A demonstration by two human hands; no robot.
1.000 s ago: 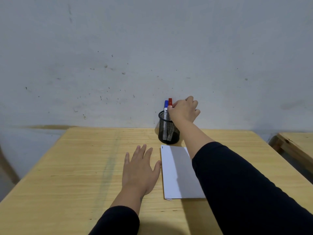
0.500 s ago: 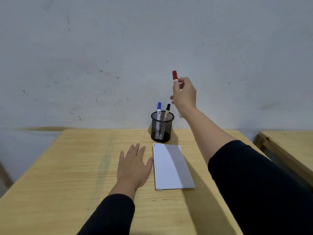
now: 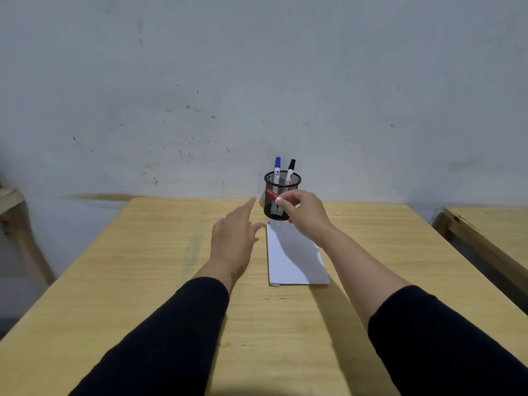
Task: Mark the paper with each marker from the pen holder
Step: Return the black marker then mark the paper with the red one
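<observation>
Red marker (image 3: 271,194) pinched in the fingers of the right hand (image 3: 307,214), lifted in front of the black mesh pen holder (image 3: 282,195); long axis lying near level, tilted a little, red capped end pointing left and slightly up, the rest of the barrel hidden inside the grip. Left hand (image 3: 234,238) raised just above the worktop (image 3: 143,267), fingers spread apart and holding nothing, index finger stretched toward the red cap without touching it. Both hands close together, left of and above the far end of the paper (image 3: 295,261).

Paper flat on the worktop, long axis running away from the wearer, far edge just beside the base of the pen holder, a small dark mark at its far left corner. Pen holder upright near the back edge of the worktop, against the grey wall (image 3: 257,81). Blue marker (image 3: 277,168) and black marker (image 3: 291,170) standing in it, caps up, the black one leaning slightly right. Printed labels on both white barrels, too small to read.

Black sleeves (image 3: 171,338) on both forearms. Part of a second wooden table (image 3: 491,232) at the right edge
</observation>
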